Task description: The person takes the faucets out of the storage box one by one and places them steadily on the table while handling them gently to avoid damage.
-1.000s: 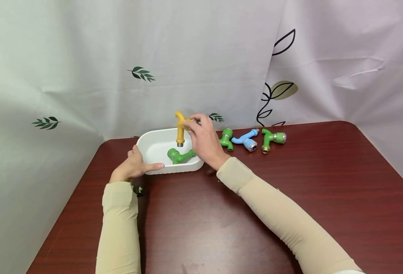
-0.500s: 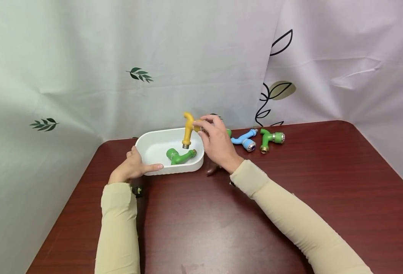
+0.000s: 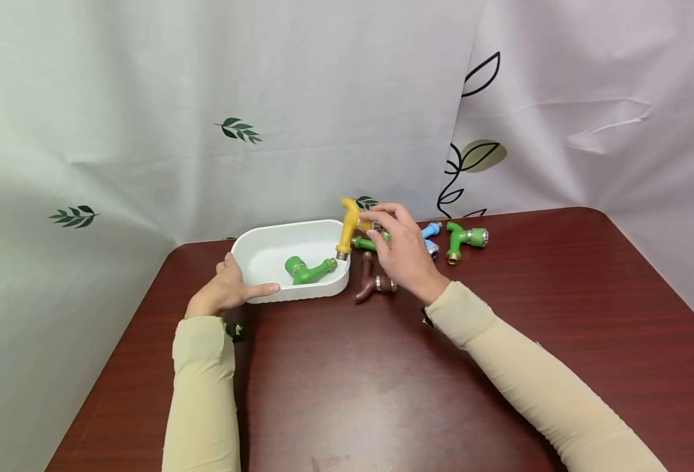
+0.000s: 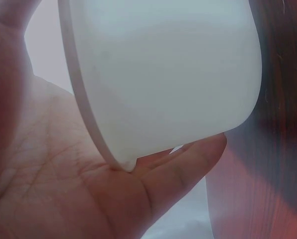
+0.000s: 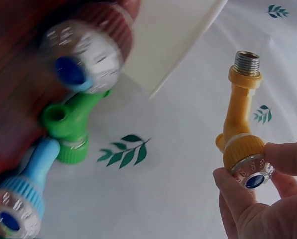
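My right hand (image 3: 405,250) pinches a yellow tap (image 3: 349,226) by its ribbed knob, thumb and fingers on either side. The tap is held up at the right end of a white oval tray (image 3: 258,261), its threaded metal end pointing down over the rim. In the right wrist view the yellow tap (image 5: 239,109) shows in full, with a blue dot on the knob cap. My left hand (image 3: 222,290) grips the tray's left end, thumb along the front rim and fingers round the outer wall (image 4: 178,84). Inside the tray lies a green tap (image 3: 308,270).
Right of the tray lie a brown tap (image 3: 368,280), a green tap (image 3: 363,244) partly hidden by my right hand, a blue tap (image 3: 432,229) and another green tap (image 3: 466,237). A white curtain (image 3: 323,98) with leaf prints hangs behind the dark red table (image 3: 347,380).
My right hand has carried the yellow tap to the right, from over the tray's middle to its right rim. The brown tap has come into view. My left hand stays on the tray.
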The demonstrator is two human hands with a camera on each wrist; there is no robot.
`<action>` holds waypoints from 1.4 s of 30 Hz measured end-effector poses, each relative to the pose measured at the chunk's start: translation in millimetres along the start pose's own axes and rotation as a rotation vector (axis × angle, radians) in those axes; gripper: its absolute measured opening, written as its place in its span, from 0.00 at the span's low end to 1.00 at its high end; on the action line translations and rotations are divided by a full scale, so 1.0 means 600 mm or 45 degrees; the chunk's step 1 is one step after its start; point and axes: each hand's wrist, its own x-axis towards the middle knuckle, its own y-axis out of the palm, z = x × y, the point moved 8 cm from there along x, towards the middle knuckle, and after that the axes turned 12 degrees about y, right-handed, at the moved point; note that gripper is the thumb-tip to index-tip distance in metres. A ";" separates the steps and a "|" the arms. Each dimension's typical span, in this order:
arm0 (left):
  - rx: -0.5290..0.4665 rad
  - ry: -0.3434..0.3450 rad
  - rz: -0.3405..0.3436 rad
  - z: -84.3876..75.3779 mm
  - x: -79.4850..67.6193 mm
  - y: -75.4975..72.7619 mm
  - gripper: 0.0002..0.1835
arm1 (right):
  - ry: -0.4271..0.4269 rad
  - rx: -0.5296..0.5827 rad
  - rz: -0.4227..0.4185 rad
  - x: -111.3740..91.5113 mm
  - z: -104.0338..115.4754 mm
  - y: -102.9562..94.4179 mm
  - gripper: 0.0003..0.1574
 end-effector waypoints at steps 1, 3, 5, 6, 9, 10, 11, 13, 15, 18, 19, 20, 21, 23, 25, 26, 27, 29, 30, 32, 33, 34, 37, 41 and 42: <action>0.001 0.000 -0.001 0.000 0.000 0.000 0.76 | -0.002 -0.003 -0.004 -0.002 -0.003 -0.004 0.17; -0.002 -0.001 -0.002 0.001 0.000 0.001 0.76 | -0.008 -0.012 -0.012 -0.005 -0.008 -0.013 0.17; 0.001 -0.001 0.002 0.001 0.000 0.001 0.76 | -0.008 -0.020 -0.017 -0.009 -0.014 -0.021 0.17; 0.004 -0.001 0.003 0.001 0.000 0.001 0.77 | -0.007 -0.026 -0.016 -0.011 -0.016 -0.025 0.17; 0.009 0.003 0.002 0.001 0.000 0.000 0.77 | 0.002 -0.044 -0.019 -0.017 -0.026 -0.036 0.16; 0.012 0.004 0.002 0.000 0.000 -0.001 0.77 | 0.006 -0.047 -0.019 -0.019 -0.029 -0.040 0.16; 0.012 0.005 0.001 0.000 0.000 0.000 0.76 | 0.009 -0.050 -0.020 -0.021 -0.032 -0.043 0.16; 0.012 0.018 -0.009 -0.001 0.001 -0.001 0.75 | 0.017 -0.047 -0.020 -0.026 -0.038 -0.051 0.16; 0.015 0.023 -0.014 -0.001 0.001 -0.002 0.75 | 0.024 -0.041 -0.012 -0.031 -0.042 -0.058 0.17; 0.016 0.037 -0.027 -0.002 0.001 -0.002 0.74 | 0.029 -0.042 -0.011 -0.039 -0.050 -0.068 0.17; 0.018 0.036 -0.027 -0.002 0.001 -0.002 0.74 | 0.031 -0.047 -0.014 -0.042 -0.053 -0.071 0.16; 0.019 0.035 -0.026 -0.002 0.001 -0.002 0.74 | 0.032 -0.052 -0.016 -0.045 -0.055 -0.075 0.16; 0.017 0.037 -0.026 -0.003 0.001 -0.001 0.74 | 0.034 -0.061 -0.020 -0.048 -0.058 -0.078 0.16; 0.016 0.037 -0.026 -0.003 0.001 -0.001 0.74 | 0.043 -0.076 -0.026 -0.054 -0.065 -0.084 0.16; 0.016 0.033 -0.022 -0.002 0.001 0.000 0.74 | 0.051 -0.085 -0.018 -0.060 -0.070 -0.088 0.16; 0.015 0.032 -0.021 -0.003 0.001 -0.001 0.74 | 0.057 -0.088 -0.009 -0.064 -0.073 -0.090 0.16; 0.012 0.029 -0.020 -0.002 0.001 0.000 0.74 | 0.065 -0.090 -0.001 -0.066 -0.077 -0.091 0.16; 0.004 0.032 -0.021 -0.002 0.001 0.000 0.74 | 0.085 -0.094 0.022 -0.071 -0.083 -0.093 0.15; 0.000 0.034 -0.022 -0.002 0.001 -0.001 0.74 | 0.098 -0.093 0.036 -0.074 -0.087 -0.094 0.15; -0.006 0.038 -0.023 -0.003 0.001 -0.001 0.73 | 0.122 -0.097 0.061 -0.078 -0.092 -0.096 0.16; -0.007 0.038 -0.024 -0.003 0.001 -0.001 0.73 | 0.132 -0.099 0.074 -0.081 -0.095 -0.096 0.16; -0.003 0.036 -0.023 -0.002 0.001 -0.001 0.73 | 0.137 -0.104 0.085 -0.083 -0.097 -0.097 0.16; -0.004 0.033 -0.018 -0.003 -0.001 -0.001 0.73 | 0.146 -0.117 0.114 -0.092 -0.105 -0.099 0.16; -0.004 0.028 -0.013 -0.004 -0.001 0.000 0.74 | 0.173 -0.135 0.162 -0.104 -0.117 -0.100 0.16; -0.004 0.028 -0.011 -0.004 -0.001 0.000 0.74 | 0.183 -0.139 0.175 -0.107 -0.119 -0.100 0.15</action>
